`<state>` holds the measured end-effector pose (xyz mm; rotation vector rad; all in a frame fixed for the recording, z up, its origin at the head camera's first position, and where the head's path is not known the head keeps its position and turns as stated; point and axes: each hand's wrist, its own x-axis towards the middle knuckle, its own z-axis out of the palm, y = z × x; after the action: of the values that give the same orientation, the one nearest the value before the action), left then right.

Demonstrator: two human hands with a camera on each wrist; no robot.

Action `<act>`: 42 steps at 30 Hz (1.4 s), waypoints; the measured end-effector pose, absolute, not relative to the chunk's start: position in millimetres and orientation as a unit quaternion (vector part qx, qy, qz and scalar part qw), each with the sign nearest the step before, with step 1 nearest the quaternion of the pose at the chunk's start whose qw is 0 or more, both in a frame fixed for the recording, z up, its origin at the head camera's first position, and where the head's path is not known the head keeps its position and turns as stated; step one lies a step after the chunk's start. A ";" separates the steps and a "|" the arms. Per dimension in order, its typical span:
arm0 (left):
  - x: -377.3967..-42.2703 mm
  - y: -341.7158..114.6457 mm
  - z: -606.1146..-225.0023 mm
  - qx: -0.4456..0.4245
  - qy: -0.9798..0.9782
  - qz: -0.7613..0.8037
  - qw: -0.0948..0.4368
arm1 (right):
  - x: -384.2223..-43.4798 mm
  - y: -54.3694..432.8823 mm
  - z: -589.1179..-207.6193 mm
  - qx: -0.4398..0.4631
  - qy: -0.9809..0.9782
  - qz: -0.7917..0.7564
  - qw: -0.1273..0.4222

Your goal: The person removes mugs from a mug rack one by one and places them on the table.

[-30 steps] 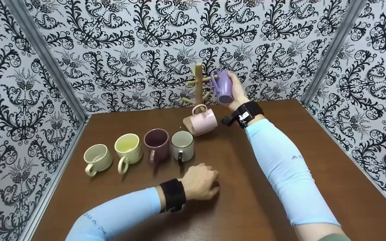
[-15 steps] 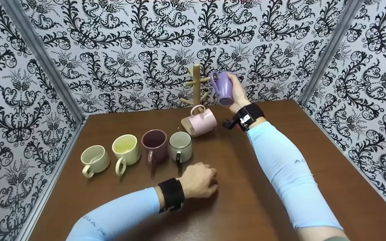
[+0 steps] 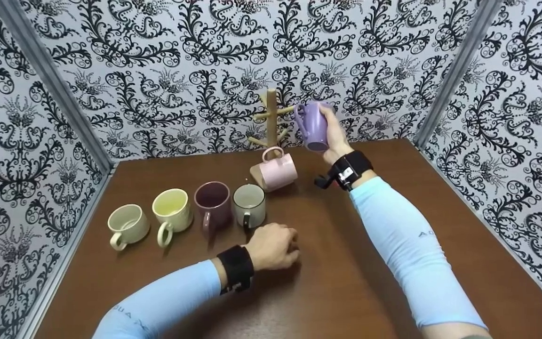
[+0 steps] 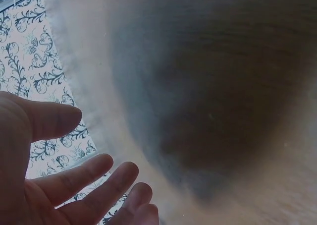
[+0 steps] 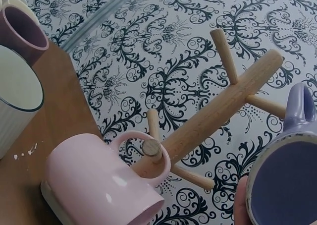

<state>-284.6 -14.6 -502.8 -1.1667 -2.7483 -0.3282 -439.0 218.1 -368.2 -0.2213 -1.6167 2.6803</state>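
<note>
My right hand [image 3: 334, 134] grips a purple mug [image 3: 315, 126] by its body, base toward me. The mug's handle [image 5: 299, 103] is right at the tip of an upper peg [image 5: 267, 106] on the wooden mug tree [image 3: 271, 113]. A pink mug [image 3: 278, 172] hangs tilted on a lower peg, its handle around that peg. My left hand [image 3: 273, 247] is low over the table in front of the grey mug; its fingers [image 4: 106, 190] are loosely bent and hold nothing.
Left of the tree, a row of upright mugs stands on the brown table [image 3: 346, 263]: a grey one with a black handle [image 3: 250, 205], a maroon one [image 3: 213, 205], a yellow one [image 3: 172, 210] and a cream one [image 3: 129, 223]. Patterned walls [image 3: 224, 47] enclose the table.
The purple mug in my right hand has shifted slightly right and down relative to the mug tree. The whole head view has drifted a little; my left hand has barely moved.
</note>
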 end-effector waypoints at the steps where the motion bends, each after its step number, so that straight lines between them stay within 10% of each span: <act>1: -285.1 -14.0 -502.9 -0.385 -0.914 -0.112 0.065 | -437.3 219.0 -369.4 -0.071 -0.519 0.852 0.004; 42: -306.1 -14.7 -512.0 -0.336 -0.918 -0.209 0.012 | -393.0 217.7 -412.0 -0.046 -0.596 0.802 0.020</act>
<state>-306.1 -14.7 -512.0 -1.0485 -2.8621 -0.6510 -393.0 217.7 -412.0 -0.1419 -1.8473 2.4866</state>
